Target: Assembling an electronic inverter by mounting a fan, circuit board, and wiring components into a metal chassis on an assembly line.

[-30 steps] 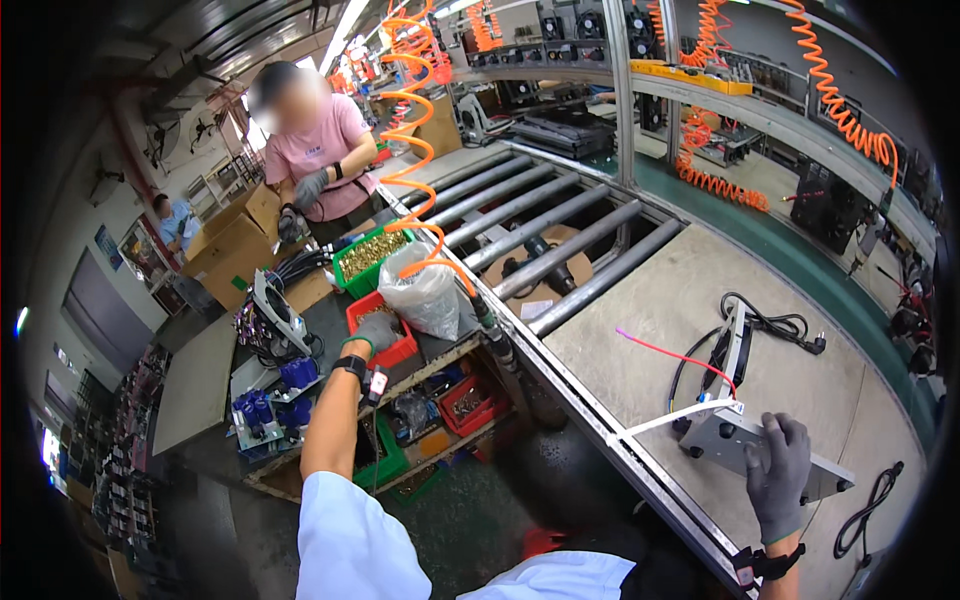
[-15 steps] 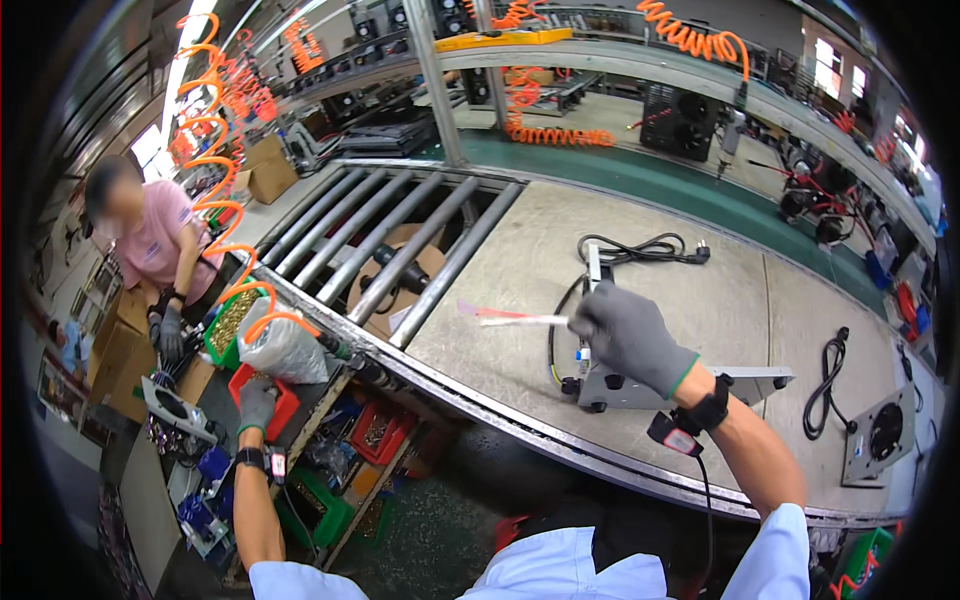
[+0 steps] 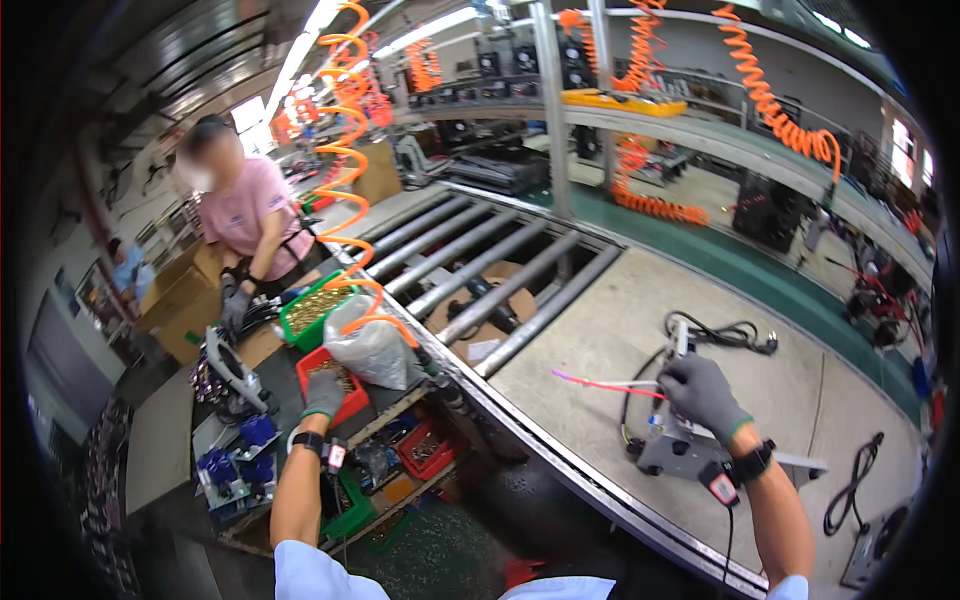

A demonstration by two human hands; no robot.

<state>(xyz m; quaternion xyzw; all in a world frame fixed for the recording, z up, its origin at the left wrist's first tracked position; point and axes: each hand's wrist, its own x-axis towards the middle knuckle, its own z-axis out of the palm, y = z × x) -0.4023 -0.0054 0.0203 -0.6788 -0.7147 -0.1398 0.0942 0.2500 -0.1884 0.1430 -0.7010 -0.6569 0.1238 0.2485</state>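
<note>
My left hand point(image 3: 325, 392), in a grey glove, reaches down into a red parts bin point(image 3: 335, 385) beside the conveyor; its fingers are curled inside and what they hold is hidden. My right hand point(image 3: 702, 393), also gloved, rests on top of a grey metal device point(image 3: 672, 450) lying on the beige work surface point(image 3: 600, 335), gripping it. A thin pink and white wire point(image 3: 600, 383) sticks out to the left of that hand. A black power cord point(image 3: 725, 335) trails from the device.
A clear plastic bag point(image 3: 372, 345) and a green bin of small parts point(image 3: 315, 310) sit by the red bin. A person in a pink shirt point(image 3: 250, 215) works beyond. Steel rollers point(image 3: 480, 270), orange coiled hoses point(image 3: 350, 180), another black cord point(image 3: 855, 490) at right.
The view has swung back left. My left hand has stayed at the red bin; my right hand has remained on the grey device with the pink wire beside it.
</note>
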